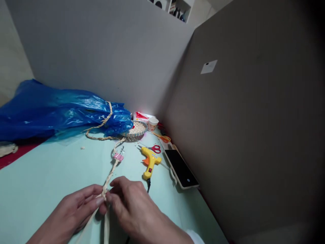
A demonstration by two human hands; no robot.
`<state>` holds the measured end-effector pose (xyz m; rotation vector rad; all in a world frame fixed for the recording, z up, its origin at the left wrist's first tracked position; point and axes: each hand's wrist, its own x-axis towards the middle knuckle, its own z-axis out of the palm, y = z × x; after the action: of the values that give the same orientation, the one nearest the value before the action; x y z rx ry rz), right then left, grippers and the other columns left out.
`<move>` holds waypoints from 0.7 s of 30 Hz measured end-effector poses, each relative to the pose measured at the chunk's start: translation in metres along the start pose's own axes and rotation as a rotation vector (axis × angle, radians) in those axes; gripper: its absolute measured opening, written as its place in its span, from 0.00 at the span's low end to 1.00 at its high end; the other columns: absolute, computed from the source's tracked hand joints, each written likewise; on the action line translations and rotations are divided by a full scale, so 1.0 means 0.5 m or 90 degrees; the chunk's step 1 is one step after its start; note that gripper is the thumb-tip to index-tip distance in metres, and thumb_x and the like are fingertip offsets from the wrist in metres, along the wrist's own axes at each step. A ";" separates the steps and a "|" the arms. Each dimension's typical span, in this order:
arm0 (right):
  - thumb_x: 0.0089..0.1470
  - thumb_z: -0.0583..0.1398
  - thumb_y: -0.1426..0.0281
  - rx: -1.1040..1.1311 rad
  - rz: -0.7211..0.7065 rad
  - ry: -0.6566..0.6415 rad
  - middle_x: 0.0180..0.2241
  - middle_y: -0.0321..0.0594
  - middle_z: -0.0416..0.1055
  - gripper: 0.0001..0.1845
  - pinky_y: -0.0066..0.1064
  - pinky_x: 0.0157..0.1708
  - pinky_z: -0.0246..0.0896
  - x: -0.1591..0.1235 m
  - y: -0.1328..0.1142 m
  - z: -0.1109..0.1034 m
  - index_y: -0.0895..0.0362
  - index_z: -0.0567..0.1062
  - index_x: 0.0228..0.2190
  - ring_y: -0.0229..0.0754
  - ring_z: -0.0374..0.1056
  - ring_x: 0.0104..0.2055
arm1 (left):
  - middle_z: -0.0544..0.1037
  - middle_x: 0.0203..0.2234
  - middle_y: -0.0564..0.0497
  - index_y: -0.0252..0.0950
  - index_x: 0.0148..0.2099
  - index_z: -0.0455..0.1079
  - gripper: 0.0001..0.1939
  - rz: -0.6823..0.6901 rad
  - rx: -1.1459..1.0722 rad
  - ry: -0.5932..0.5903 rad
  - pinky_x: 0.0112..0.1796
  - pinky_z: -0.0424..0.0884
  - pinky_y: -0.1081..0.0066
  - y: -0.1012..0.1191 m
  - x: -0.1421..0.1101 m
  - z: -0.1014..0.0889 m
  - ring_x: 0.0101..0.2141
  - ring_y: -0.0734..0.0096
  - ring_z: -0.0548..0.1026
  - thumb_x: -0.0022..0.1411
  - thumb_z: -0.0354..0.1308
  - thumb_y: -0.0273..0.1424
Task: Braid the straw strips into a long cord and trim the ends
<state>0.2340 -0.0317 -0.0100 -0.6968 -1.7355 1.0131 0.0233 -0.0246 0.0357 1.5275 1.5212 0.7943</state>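
Between my two hands runs a pale braided cord, its loose strands hanging down toward me. My left hand pinches the braid's lower end between thumb and fingers. From the other side, my right hand closes its fingers on the strands at the same spot; its fingertips are partly hidden. Farther up, a pink binder clip grips the braid on the table. Beyond the clip the finished braid curves away and lies over a blue plastic bag.
A yellow glue gun and red-handled scissors lie right of the braid. Behind them are a round woven basket and a paper cup. A dark-screened tablet or phone rests along the right partition.
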 end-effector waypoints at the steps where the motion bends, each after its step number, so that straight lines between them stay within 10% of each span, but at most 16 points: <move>1: 0.65 0.55 0.64 0.044 0.008 -0.019 0.37 0.41 0.78 0.12 0.29 0.39 0.65 0.011 0.000 0.011 0.55 0.74 0.45 0.43 0.74 0.40 | 0.80 0.26 0.52 0.37 0.38 0.76 0.23 0.005 -0.016 -0.027 0.35 0.74 0.71 0.003 0.001 0.000 0.31 0.65 0.77 0.50 0.70 0.51; 11: 0.62 0.58 0.64 0.091 0.094 -0.042 0.30 0.35 0.70 0.11 0.27 0.30 0.53 0.025 0.019 0.039 0.56 0.75 0.42 0.38 0.63 0.32 | 0.82 0.37 0.51 0.47 0.60 0.54 0.39 0.000 -0.066 0.046 0.38 0.71 0.66 0.012 -0.039 0.041 0.36 0.59 0.79 0.53 0.65 0.55; 21: 0.59 0.56 0.75 0.156 0.051 0.031 0.21 0.32 0.67 0.13 0.22 0.25 0.51 0.032 0.018 0.046 0.59 0.74 0.24 0.31 0.57 0.22 | 0.81 0.34 0.55 0.48 0.59 0.54 0.25 0.082 0.167 0.145 0.36 0.70 0.71 0.008 -0.058 0.064 0.35 0.62 0.78 0.65 0.51 0.51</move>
<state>0.2070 -0.0215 -0.0146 -0.6321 -1.5183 1.2301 0.0510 -0.0567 0.0274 1.7912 1.7628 0.8958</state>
